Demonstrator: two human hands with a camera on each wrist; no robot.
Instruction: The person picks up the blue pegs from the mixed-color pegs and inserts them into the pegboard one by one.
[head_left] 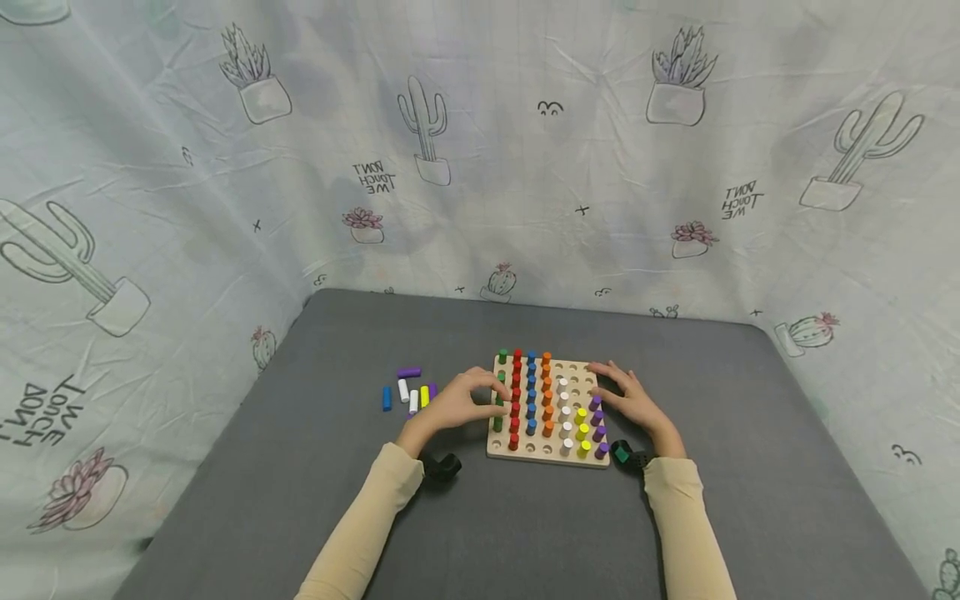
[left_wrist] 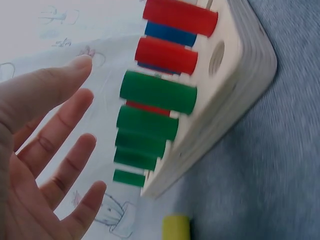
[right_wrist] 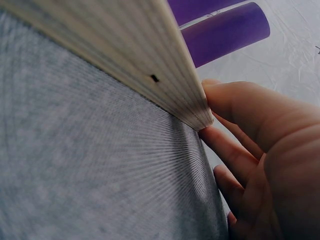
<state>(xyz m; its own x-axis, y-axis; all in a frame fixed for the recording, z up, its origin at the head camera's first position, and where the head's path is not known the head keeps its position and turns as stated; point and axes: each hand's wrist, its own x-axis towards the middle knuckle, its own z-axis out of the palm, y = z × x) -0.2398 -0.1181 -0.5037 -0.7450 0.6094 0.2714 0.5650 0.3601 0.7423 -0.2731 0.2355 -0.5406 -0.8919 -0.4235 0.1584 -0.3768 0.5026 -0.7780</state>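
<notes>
A wooden pegboard (head_left: 551, 460) stands on the grey table, with pegs upright in columns: green (left_wrist: 157, 92), red (head_left: 513, 442), blue (head_left: 531, 427), orange (head_left: 548, 428), white (head_left: 567, 447), yellow (head_left: 584, 449) and purple (head_left: 602, 450). My left hand (head_left: 463, 400) reaches over the board's left side, by the green column. Its thumb and fingers are spread apart with nothing between them in the left wrist view. At the far right corner, my right hand (head_left: 633, 402) holds the board's edge (right_wrist: 165, 75), thumb on one side and fingertips on the other, beyond the purple pegs.
Loose pegs lie left of the board: a blue peg (head_left: 387, 398), a purple peg (head_left: 408, 372), a white peg (head_left: 403, 390), a yellow peg (head_left: 424, 396) and others. Black wrist cameras (head_left: 442, 467) sit below both hands. A patterned curtain (head_left: 480, 167) hangs behind the table.
</notes>
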